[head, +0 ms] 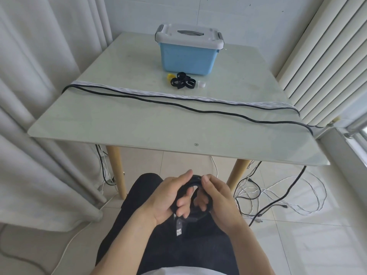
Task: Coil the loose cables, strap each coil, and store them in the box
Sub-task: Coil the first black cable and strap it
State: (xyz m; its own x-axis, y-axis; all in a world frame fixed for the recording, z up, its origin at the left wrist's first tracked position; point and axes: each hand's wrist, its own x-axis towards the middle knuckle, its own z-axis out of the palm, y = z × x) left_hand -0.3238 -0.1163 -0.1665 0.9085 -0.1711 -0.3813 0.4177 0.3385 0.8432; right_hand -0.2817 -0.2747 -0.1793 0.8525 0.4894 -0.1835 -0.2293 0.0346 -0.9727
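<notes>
A: What's hard to see?

B: The cables' ends hang off the bench (99, 120) sides and tangle on the floor; the blue box (188, 58) keeps its lid on, contents hidden

A: And the hands?

B: Both grip a black cable coil (195, 180) over the lap. Left hand (168, 197) fingers curl through the loop, right hand (216, 197) fingers clamp its far side. A USB plug (179, 231) dangles below. Black straps (181, 81) lie before the box

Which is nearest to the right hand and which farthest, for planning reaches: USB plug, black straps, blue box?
1. USB plug, hanging just below the right hand.
2. Black straps, mid-table before the box.
3. Blue box, far table side.
</notes>
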